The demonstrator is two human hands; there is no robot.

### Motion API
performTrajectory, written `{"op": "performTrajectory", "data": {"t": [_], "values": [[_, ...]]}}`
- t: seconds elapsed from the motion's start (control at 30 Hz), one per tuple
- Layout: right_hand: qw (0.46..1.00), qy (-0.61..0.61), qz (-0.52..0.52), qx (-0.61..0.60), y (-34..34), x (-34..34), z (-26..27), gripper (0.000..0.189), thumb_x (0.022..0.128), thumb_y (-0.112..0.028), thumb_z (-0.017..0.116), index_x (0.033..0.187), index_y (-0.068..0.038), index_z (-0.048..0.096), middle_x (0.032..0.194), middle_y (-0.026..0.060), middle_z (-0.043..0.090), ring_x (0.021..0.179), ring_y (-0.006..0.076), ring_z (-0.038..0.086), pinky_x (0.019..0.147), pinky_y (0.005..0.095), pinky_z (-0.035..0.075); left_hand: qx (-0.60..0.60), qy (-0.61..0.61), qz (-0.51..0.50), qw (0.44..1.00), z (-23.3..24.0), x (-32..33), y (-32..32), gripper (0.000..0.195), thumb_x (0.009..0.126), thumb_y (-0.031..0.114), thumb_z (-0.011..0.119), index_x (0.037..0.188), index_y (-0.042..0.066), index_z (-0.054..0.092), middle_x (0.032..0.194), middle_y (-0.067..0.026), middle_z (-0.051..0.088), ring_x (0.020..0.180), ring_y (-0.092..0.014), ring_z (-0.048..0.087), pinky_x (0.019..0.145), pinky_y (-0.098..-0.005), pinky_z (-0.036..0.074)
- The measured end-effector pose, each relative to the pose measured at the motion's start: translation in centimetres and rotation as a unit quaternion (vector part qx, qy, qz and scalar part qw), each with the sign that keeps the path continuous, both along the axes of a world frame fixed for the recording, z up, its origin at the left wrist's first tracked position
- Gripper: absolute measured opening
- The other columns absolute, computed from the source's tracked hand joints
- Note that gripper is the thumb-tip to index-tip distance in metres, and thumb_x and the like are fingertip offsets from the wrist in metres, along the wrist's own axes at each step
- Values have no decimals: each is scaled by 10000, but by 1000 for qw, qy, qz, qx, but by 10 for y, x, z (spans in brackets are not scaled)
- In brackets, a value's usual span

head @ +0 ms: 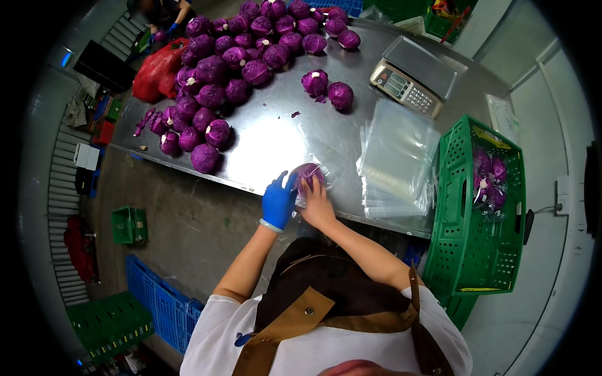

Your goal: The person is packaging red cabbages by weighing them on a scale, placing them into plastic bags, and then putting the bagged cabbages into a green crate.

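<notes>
A head of red cabbage (308,175) in what looks like a clear plastic bag rests near the front edge of the steel table (282,113). My right hand (317,202), bare, lies over its near side with the fingers spread on it. At its left side is my left hand (277,201) in a blue glove, fingers apart and partly blurred. Whether the left hand grips the bag or only touches it is hidden. A stack of clear plastic bags (400,160) lies to the right. Two unbagged cabbages, one of them a trimmed cabbage (340,96), sit beyond my hands.
A large heap of red cabbages (211,70) covers the table's far left, beside a red mesh sack (157,73). A digital scale (409,87) stands at the back right. At right, a green crate (451,225) holds bagged cabbages. A co-worker (164,16) is at the far left.
</notes>
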State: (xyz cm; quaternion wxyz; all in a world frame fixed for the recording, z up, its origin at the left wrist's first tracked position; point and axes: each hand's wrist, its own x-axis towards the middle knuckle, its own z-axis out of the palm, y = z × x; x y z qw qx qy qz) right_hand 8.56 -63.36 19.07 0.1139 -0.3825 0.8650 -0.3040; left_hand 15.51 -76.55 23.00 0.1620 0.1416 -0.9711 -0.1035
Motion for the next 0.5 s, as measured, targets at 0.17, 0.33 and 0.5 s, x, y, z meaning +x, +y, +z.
{"op": "performTrajectory", "data": {"t": [0.17, 0.33, 0.5], "values": [[996, -80, -38, 24, -18, -33, -15, 721, 806, -125, 682, 1456, -73, 376, 1477, 259, 344, 1301, 478, 414, 1019, 506, 460, 64, -159, 159, 972, -31, 4, -54, 407, 940, 252, 613, 1323, 132, 545, 1006, -164, 693, 817, -338, 675, 677, -439, 533], [994, -33, -99, -36, 22, -21, -28, 650, 822, 6, 582, 1436, -58, 378, 1379, 260, 451, 1204, 419, 515, 988, 453, 476, -9, -98, 27, 995, -36, 18, -40, 473, 875, 73, 544, 1340, 157, 557, 770, -104, 664, 649, -285, 663, 561, -412, 517], [901, -362, -237, -8, 34, -16, -60, 477, 916, -24, 495, 1383, -38, 402, 876, 173, 663, 717, 287, 674, 649, 395, 552, 14, -81, 10, 997, -34, 21, -19, 592, 836, 75, 575, 1416, 178, 519, 699, -92, 638, 585, -271, 642, 519, -392, 502]]}}
